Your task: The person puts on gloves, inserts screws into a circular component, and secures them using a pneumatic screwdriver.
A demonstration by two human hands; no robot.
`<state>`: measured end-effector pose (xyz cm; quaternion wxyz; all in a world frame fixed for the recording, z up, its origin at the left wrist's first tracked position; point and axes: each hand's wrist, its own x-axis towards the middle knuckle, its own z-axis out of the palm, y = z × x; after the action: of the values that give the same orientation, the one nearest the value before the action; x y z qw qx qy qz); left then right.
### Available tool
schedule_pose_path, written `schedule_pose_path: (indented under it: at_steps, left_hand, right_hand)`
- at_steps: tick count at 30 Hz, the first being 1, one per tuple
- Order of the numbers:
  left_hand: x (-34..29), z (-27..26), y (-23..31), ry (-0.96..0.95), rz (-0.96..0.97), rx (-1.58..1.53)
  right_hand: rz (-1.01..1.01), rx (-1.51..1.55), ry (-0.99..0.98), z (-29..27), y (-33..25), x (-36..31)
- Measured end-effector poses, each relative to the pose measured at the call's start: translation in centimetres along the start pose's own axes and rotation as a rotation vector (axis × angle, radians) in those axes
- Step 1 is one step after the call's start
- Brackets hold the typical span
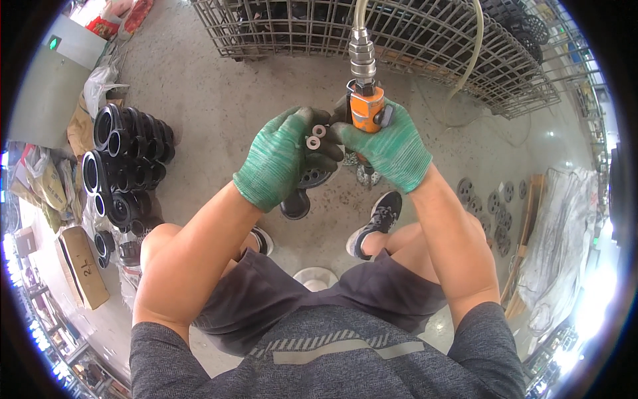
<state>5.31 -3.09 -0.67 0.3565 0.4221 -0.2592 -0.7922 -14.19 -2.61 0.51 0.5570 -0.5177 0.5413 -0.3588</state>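
Head view: two washers point(316, 137) lay on the half-open left hand point(276, 156); just beside them, the right hand point(392, 143) gripped an orange tool point(367, 110), axis pointing forward.

Room runs between black fittings point(136, 147) and wire basket point(412, 56).

The left glove point(269, 159) over there is streaked green, darkening to near-black at the tips, and the right glove point(402, 151) matches. That power tool point(366, 111) shows bright orange, its coupling point(362, 56) silver. Small rings point(313, 142): pale grey. The shirt point(299, 376) is heathered charcoal, with a light band point(319, 352) and slanted stripes point(312, 342).
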Motion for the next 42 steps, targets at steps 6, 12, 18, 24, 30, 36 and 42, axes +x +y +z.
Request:
schedule_pose_path:
  at_steps: [6, 12, 18, 24, 30, 36, 42]
  left_hand:
    - [0.0, -0.8, 0.0, -0.122, 0.02, 0.116]
    - [-0.1, -1.1, -0.3, -0.168, 0.063, 0.258]
    - [-0.5, -0.9, 0.2, -0.151, 0.01, 0.402]
    - [-0.7, -0.4, 0.9, -0.165, -0.044, 0.527]
    - [-0.4, -0.7, 0.0, -0.102, -0.004, 0.332]
    - [-0.6, -0.6, 0.5, -0.037, -0.101, 0.014]
    - [-0.5, -1.0, 0.2, -0.121, -0.08, 0.083]
  right_hand:
    - [-0.035, 0.034, -0.031, -0.1, 0.4, 0.1]
    - [-0.149, 0.029, -0.067, 0.1, 0.8, 0.0]
    - [-0.239, -0.162, -0.089, 0.3, 0.4, -0.5]
    - [-0.281, -0.301, -0.129, 0.6, 0.0, -0.5]
    - [-0.249, -0.227, -0.078, 1.0, 0.1, -0.5]
    - [-0.218, -0.047, 0.03, 1.1, 0.6, -0.3]
    - [-0.201, 0.0, 0.055, 0.9, 0.3, -0.4]
